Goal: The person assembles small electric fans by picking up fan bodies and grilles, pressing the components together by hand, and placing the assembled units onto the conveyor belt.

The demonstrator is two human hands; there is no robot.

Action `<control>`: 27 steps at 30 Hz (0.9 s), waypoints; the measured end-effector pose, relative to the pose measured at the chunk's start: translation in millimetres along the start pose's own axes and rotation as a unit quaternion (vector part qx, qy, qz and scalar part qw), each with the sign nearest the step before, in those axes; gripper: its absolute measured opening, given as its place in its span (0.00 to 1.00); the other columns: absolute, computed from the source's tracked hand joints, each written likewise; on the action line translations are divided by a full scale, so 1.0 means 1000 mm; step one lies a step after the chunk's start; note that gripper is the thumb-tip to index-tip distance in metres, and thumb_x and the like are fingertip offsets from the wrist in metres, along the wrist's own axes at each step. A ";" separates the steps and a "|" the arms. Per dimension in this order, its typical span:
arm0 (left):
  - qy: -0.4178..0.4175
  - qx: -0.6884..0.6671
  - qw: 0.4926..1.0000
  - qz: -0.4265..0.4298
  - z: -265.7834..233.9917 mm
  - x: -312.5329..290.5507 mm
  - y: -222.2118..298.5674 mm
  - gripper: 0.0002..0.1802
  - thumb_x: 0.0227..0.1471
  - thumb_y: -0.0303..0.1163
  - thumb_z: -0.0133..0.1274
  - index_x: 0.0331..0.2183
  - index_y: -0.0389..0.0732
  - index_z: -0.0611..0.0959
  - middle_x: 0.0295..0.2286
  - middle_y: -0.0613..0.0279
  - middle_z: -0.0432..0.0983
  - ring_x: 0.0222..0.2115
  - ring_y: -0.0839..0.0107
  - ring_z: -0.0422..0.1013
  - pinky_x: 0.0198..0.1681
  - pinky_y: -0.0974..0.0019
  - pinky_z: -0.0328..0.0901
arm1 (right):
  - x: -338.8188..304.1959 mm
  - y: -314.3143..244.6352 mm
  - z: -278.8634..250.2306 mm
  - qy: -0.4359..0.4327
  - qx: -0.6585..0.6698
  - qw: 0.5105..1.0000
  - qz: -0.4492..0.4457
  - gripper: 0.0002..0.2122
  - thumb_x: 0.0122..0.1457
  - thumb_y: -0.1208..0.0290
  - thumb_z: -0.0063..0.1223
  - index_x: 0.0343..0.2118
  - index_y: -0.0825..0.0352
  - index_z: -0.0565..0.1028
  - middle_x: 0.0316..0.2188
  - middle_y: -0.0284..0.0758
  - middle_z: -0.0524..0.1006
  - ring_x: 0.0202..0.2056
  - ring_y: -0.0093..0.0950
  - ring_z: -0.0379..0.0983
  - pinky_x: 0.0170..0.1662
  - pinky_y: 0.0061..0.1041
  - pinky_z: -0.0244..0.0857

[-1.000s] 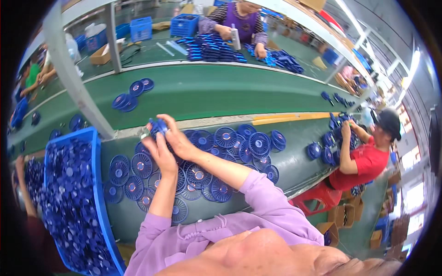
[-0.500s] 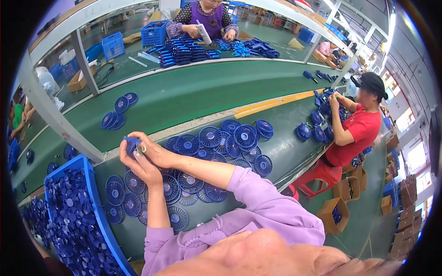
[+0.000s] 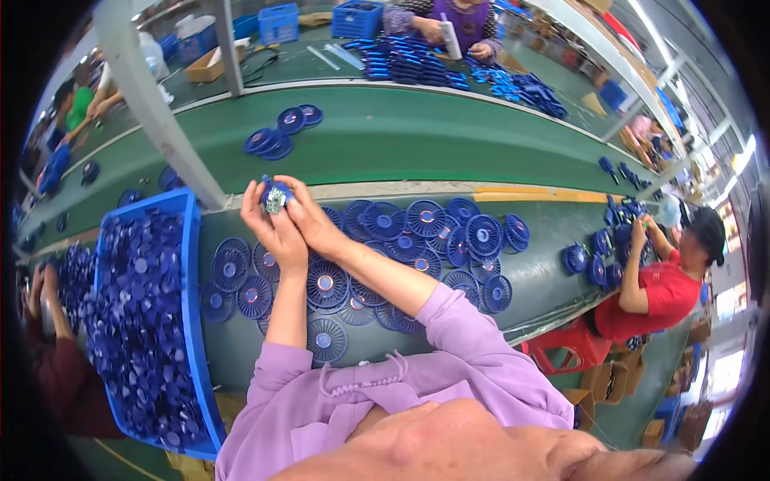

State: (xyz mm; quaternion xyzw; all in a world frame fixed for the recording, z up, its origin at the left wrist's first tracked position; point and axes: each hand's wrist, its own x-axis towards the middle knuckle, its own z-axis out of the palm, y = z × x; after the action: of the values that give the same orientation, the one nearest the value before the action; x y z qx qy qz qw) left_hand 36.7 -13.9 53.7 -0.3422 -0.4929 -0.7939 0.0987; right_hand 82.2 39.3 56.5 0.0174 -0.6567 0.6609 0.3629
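Close together over the far edge of the table, my left hand and my right hand both grip a small blue plastic housing. A green circuit board shows on its near side, between my fingers. The fingers of both hands are curled round the part and hide much of it. Beneath and beside my forearms lie many round blue fan grilles, some overlapping, some with a copper-coloured ring at the centre.
On my left stands a blue crate full of small blue plastic pieces. A green conveyor belt runs past the table, carrying a few grilles. A white post rises beyond the crate. A co-worker in red sits at right.
The view has swung left, so the surroundings sit further right. My hands have turned the housing, and its green circuit board now faces me.
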 end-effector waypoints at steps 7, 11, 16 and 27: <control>-0.105 0.095 0.987 -0.070 -0.004 -0.005 -0.033 0.26 0.58 0.36 0.47 0.53 0.32 0.65 0.51 0.46 0.64 0.50 0.56 0.64 0.54 0.59 0.58 | 0.026 0.012 -0.080 -0.039 -0.302 0.952 0.029 0.28 0.53 0.58 0.57 0.54 0.68 0.64 0.49 0.45 0.69 0.48 0.36 0.69 0.51 0.32 0.64; -0.244 0.221 0.941 -0.075 -0.003 -0.007 -0.029 0.23 0.50 0.33 0.52 0.49 0.38 0.72 0.48 0.49 0.68 0.52 0.52 0.62 0.56 0.55 0.54 | 0.032 0.004 -0.210 0.084 -0.591 0.794 0.113 0.33 0.44 0.51 0.64 0.51 0.66 0.69 0.47 0.48 0.72 0.47 0.43 0.70 0.48 0.39 0.66; -0.251 0.263 0.931 -0.040 -0.020 0.014 -0.024 0.26 0.52 0.34 0.51 0.52 0.36 0.68 0.51 0.45 0.65 0.54 0.50 0.60 0.58 0.55 0.53 | 0.057 0.019 -0.245 0.132 -0.757 0.630 0.117 0.32 0.47 0.52 0.62 0.54 0.63 0.67 0.52 0.50 0.67 0.53 0.46 0.63 0.55 0.43 0.60; -0.302 0.487 0.810 -0.123 -0.016 0.128 -0.162 0.40 0.55 0.54 0.45 0.56 0.29 0.61 0.53 0.37 0.62 0.57 0.43 0.56 0.60 0.55 0.52 | 0.230 0.147 -0.222 0.034 -0.563 0.796 0.220 0.42 0.42 0.37 0.58 0.53 0.69 0.66 0.53 0.50 0.68 0.56 0.43 0.63 0.56 0.38 0.60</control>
State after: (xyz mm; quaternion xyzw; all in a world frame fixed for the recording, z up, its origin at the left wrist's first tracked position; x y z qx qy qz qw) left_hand -146.2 76.3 15.5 -0.4080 -0.8581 -0.3119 -0.0002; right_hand -60.2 358.9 14.9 -0.3574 -0.8864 0.2364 0.1752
